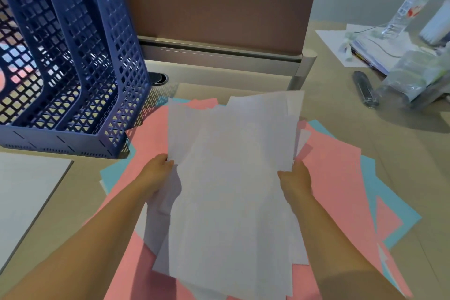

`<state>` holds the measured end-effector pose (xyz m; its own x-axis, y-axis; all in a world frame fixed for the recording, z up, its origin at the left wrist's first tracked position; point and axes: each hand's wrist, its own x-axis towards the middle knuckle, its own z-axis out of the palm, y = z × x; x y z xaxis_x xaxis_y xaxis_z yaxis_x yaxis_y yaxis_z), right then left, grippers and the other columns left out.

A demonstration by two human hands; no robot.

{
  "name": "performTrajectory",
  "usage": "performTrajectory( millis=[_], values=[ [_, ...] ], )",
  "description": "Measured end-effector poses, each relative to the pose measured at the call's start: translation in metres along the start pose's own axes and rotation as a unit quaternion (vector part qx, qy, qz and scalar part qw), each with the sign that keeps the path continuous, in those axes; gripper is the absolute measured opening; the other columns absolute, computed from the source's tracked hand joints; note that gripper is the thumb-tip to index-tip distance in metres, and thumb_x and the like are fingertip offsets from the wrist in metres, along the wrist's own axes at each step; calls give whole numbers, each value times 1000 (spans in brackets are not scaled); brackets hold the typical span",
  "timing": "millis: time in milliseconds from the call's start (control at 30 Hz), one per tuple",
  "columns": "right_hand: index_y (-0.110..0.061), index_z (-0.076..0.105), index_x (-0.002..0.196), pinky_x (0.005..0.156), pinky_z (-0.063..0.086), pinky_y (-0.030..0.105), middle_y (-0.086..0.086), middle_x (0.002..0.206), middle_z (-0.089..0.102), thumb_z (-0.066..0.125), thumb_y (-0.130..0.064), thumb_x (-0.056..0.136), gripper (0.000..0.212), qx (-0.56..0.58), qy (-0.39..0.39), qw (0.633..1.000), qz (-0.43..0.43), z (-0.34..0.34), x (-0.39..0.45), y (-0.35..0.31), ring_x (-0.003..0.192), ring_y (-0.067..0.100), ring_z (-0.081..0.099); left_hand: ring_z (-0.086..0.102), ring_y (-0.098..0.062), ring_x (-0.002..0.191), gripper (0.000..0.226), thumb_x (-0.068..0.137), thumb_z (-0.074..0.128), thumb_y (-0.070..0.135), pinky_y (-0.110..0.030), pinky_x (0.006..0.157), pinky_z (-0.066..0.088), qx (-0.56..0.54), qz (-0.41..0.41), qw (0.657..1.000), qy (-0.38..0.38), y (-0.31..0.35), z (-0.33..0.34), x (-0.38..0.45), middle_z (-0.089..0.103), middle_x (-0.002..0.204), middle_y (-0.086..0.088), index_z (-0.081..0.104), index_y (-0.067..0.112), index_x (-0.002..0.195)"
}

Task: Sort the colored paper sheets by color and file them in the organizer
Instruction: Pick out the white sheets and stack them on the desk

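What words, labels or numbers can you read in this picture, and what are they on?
None can be read.
Bottle: a red label, too blurred to read.
Book spine under the papers at right: yellow marks, too small to read.
White sheets held by both hands: no print visible.

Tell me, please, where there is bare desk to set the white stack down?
Bare desk lies between the pink sheets and the black pen. The middle is crowded with paper; the organizer fills the left.
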<state>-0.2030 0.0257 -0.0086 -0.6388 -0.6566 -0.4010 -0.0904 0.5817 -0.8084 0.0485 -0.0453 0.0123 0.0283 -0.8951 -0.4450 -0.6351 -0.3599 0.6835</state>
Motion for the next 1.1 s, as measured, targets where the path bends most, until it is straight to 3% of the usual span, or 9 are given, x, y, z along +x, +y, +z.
performTrajectory(
  millis=[100,300,400,500,600,767,867,967,1100],
  values=[
    [-5,51,115,86,50,41,12,102,60,46,6,82,36,-16,-25,999,-25,4,4,-8,95,32,59,39,-21,84,31,98,42,17,-26,70,31,-58,-25,998,-6,-4,-9,5,42,73,-1,44,18,66],
    [-10,37,127,93,48,53,11,114,53,48,12,82,51,4,-103,994,-26,7,10,-19,104,33,55,31,-23,54,39,92,40,-6,-25,54,33,-105,-72,992,-20,-12,-16,12,33,58,-8,38,7,56],
    [-13,32,136,97,46,51,6,118,52,48,14,82,63,12,-148,988,-41,15,8,-26,111,31,54,43,-25,66,30,94,36,-1,-30,64,36,-167,-100,981,-15,-10,-12,14,44,69,-13,45,4,66],
    [-12,39,128,96,47,52,9,112,54,45,12,83,52,-4,-150,988,-39,30,8,-25,109,34,56,50,-24,81,27,99,37,31,-33,71,41,-291,-130,946,-58,-3,-10,9,49,88,-9,48,7,103],
    [-14,48,109,91,49,54,15,108,57,43,5,83,33,-57,-151,986,-37,44,4,-21,104,38,57,54,-24,100,31,93,55,17,-34,87,41,-273,-74,956,-81,-4,-9,2,51,110,-9,44,2,117],
    [-9,56,96,77,52,43,15,99,60,50,-2,76,22,-68,-119,989,-58,42,3,-17,88,34,61,36,-15,94,32,84,59,-4,-29,77,37,-119,23,993,7,-7,-2,-11,45,104,-9,46,1,113],
    [-6,59,109,81,54,47,6,91,63,60,-12,59,50,-27,-101,993,-47,31,1,-19,83,29,62,47,-14,90,36,86,49,-13,-29,73,44,-194,63,977,60,-6,-6,-12,56,113,-15,48,-6,122],
    [-4,42,129,96,48,47,4,105,60,70,-8,63,72,38,-120,992,2,18,-8,-28,100,29,61,63,0,62,34,85,48,-16,-11,56,49,-282,68,956,49,2,-22,-18,61,90,-1,54,5,112],
    [0,57,120,99,46,49,16,116,64,75,-4,66,57,88,-203,975,-2,2,-29,-53,106,34,62,59,-1,62,35,87,50,-11,-6,54,48,-316,89,942,63,14,-39,-29,59,83,6,55,9,114]
  ],
)
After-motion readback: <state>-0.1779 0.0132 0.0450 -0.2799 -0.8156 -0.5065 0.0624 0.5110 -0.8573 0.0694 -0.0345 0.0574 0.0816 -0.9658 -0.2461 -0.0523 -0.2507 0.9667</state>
